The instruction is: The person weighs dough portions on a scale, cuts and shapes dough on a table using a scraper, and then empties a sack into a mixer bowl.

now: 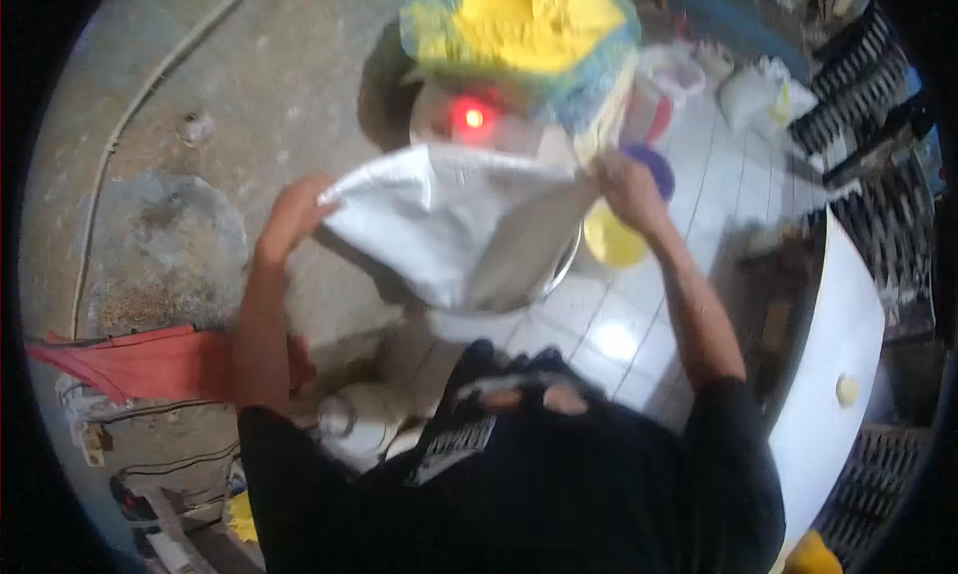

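A white sack or sheet (439, 215) is stretched between my two hands, its middle sagging over a round metal rim (567, 267). At its left corner my left hand (295, 215) is closed on the edge. My right hand (629, 190) grips the opposite corner, slightly blurred. Just beyond the white sheet a red light (473, 118) glows. Farther off lies a large open bag (424, 35) with yellow powder (534, 15) in it. Beside my right hand are a yellow round container (615, 237) and a purple one (654, 170).
White floor tiles (589, 309) lie below and to the right. A white board (828, 374) and dark crates (883, 235) stand at the right. A red cloth (150, 362) hangs at the left, near a pipe (130, 115) on the wall. White bags (753, 100) sit at the upper right.
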`<action>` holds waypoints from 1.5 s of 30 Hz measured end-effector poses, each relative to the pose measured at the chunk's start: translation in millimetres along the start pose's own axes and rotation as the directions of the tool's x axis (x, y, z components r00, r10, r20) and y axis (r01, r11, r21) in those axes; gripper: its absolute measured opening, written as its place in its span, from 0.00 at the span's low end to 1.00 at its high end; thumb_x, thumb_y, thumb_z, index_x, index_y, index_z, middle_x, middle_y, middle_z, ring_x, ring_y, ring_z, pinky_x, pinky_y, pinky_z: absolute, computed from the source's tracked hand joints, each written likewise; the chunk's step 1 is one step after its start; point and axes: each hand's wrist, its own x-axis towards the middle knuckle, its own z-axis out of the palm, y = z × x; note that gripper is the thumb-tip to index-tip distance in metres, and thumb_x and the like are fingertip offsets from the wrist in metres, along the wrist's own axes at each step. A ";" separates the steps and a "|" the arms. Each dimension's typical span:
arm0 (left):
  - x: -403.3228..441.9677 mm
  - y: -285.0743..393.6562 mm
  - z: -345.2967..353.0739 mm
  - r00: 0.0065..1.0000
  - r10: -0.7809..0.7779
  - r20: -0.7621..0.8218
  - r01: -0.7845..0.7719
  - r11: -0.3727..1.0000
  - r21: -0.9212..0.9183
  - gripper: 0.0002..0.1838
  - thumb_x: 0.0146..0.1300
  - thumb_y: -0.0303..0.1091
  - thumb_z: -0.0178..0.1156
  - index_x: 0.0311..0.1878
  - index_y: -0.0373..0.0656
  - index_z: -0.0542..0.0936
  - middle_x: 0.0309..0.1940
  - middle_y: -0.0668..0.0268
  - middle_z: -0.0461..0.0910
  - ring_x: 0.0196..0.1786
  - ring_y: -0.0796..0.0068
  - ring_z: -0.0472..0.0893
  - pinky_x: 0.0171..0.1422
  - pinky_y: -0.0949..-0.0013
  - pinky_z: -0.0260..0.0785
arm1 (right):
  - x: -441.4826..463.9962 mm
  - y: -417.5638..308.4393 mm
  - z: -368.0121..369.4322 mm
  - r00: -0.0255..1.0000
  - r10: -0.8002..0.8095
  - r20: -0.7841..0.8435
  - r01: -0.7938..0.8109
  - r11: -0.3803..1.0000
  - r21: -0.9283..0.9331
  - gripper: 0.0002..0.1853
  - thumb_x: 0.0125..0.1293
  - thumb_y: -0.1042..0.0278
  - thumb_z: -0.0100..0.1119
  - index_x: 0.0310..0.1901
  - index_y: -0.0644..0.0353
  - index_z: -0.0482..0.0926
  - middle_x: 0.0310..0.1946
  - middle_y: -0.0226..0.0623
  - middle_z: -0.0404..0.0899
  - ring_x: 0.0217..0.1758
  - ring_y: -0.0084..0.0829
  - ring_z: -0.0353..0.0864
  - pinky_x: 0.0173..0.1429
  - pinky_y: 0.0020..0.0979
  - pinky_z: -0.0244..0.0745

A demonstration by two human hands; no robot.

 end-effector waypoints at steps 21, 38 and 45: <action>-22.6 -60.4 25.1 0.937 0.183 -0.297 -0.287 0.889 -0.357 0.22 0.63 0.31 0.72 0.28 0.39 0.65 0.25 0.69 0.60 0.30 0.78 0.60 0.34 0.70 0.56 | -39.8 -129.7 0.4 0.836 0.546 0.056 -0.521 0.821 -0.231 0.10 0.66 0.70 0.68 0.48 0.60 0.87 0.42 0.42 0.89 0.47 0.36 0.90 0.53 0.41 0.87; 23.1 -38.6 47.3 0.901 0.040 -0.431 -0.219 0.901 -0.374 0.25 0.69 0.39 0.69 0.27 0.40 0.61 0.23 0.71 0.56 0.29 0.81 0.58 0.29 0.68 0.54 | -82.5 -107.3 -21.7 0.961 0.055 0.271 -0.026 0.994 -0.110 0.08 0.68 0.69 0.61 0.43 0.57 0.88 0.39 0.40 0.89 0.42 0.37 0.89 0.47 0.37 0.84; 35.6 -50.4 68.0 0.852 0.103 -0.514 -0.361 0.826 -0.433 0.23 0.68 0.34 0.68 0.28 0.40 0.61 0.23 0.66 0.55 0.28 0.81 0.58 0.27 0.67 0.54 | -68.1 -123.4 -24.7 0.920 0.223 0.323 -0.185 0.972 -0.144 0.14 0.70 0.52 0.62 0.39 0.53 0.89 0.38 0.42 0.89 0.39 0.44 0.89 0.45 0.45 0.82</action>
